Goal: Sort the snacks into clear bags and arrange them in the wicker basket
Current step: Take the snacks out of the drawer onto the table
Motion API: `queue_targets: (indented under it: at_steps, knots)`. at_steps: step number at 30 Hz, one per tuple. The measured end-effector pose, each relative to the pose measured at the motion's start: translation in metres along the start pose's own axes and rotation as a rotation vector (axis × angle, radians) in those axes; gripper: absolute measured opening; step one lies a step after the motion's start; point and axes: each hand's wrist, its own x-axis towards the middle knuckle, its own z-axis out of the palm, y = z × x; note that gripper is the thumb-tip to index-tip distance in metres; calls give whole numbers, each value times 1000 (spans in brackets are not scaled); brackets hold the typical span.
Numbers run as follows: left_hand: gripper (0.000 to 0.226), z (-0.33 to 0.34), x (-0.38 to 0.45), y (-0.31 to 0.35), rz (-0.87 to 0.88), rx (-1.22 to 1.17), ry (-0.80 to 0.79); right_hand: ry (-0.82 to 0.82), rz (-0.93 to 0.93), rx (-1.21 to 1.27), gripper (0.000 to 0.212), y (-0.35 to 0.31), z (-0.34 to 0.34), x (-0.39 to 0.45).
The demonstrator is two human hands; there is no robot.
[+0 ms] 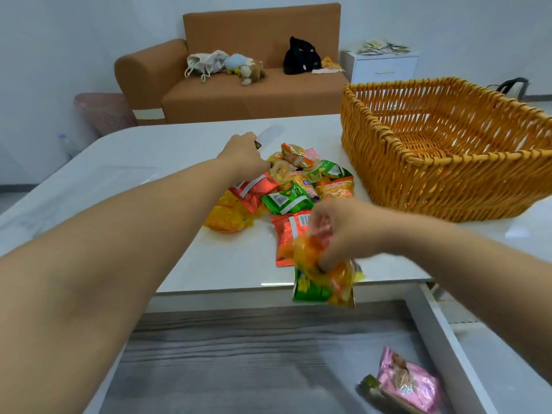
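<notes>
Head view: at a white glossy table (119,162), a person's right hand (343,231) grips the gathered top of a clear plastic bag (325,279) packed with orange, yellow and green snack packets. The bag hangs at the table's near edge, its lower end past the rim and over the open drawer below. The left hand (245,153) reaches across to the far side of a loose pile of colourful snack packets (298,180) at the middle of the table. Its fingers curl down at the pile's edge around something small and dark, though what it holds cannot be made out.

A flat clear bag (270,134) lies just beyond that hand. A red foil packet (288,237) lies just behind the filled bag, touching it in the frame. The large orange wicker basket (448,162) stands on the table's right side, near the pile and beyond the right hand, with nothing visible inside it.

In the grey-lined drawer (239,354) a pink foil packet (409,380) rests beside a small green one (370,383). A brown fabric sofa (239,73) stands against the wall behind.
</notes>
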Motion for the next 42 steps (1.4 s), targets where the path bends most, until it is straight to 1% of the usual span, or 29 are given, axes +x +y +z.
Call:
queue_targets:
  at_steps: [2,4,7,9,10,11,13,14,15,17,18,20,21,22,23,24,26,27,28,29,31,33,35,38,41,42]
  knots:
    - [54,1,5,-5,-24,25,10,120,49,111,43,3,-27,8]
    - [61,2,10,-8,-34,19,24,294,74,236,44,6,-50,19]
    - [76,6,18,-9,-58,-26,66,588,74,588,43,15,-67,48]
    - [79,11,20,-9,-72,-90,103,736,82,767,43,21,-64,74]
    - [78,13,19,-8,-71,-125,114,771,101,770,41,24,-57,89]
    - [75,15,19,-9,-59,-145,120,774,148,707,39,28,-47,103]
    - [64,20,18,-9,-15,-139,106,720,299,555,44,37,-22,126]
    - [57,21,17,-8,8,-131,93,690,361,521,46,41,-11,133]
    - [51,22,17,-8,31,-126,85,695,390,509,43,46,-5,136]
    - [43,23,17,-7,73,-160,114,743,391,517,33,53,-8,136]
    - [40,23,18,-5,95,-186,156,775,374,549,32,54,-11,134]
    - [37,23,18,-2,134,-228,254,825,339,601,41,55,-18,129]
    - [40,22,18,0,137,-227,277,839,318,577,44,54,-19,127]
    - [43,22,17,2,134,-209,258,817,306,517,44,53,-18,124]
    - [46,23,18,2,120,-148,194,777,300,444,43,52,-15,121]
    - [54,25,18,2,101,-39,92,737,297,370,43,50,-12,119]
    - [84,30,19,-5,57,155,-114,724,288,282,49,48,-10,112]
    - [97,32,16,-8,41,184,-165,746,275,261,51,46,-10,107]
    - [105,33,13,-10,37,171,-172,773,255,232,52,45,-10,102]
    - [108,34,9,-12,47,146,-149,784,236,198,53,44,-10,97]
    - [108,31,-3,-14,68,123,-103,759,211,123,54,41,-10,86]
    - [106,26,-15,-16,80,131,-90,709,171,23,52,39,-7,71]
    - [98,23,-27,-21,86,139,-61,633,96,-93,41,40,-1,53]
    - [82,22,-56,-25,91,96,-14,439,1,-239,19,53,13,20]
    - [76,34,-114,-23,158,65,8,206,-90,-334,16,77,32,-11]
    - [76,43,-141,-20,185,43,-10,166,-131,-364,15,87,40,-19]
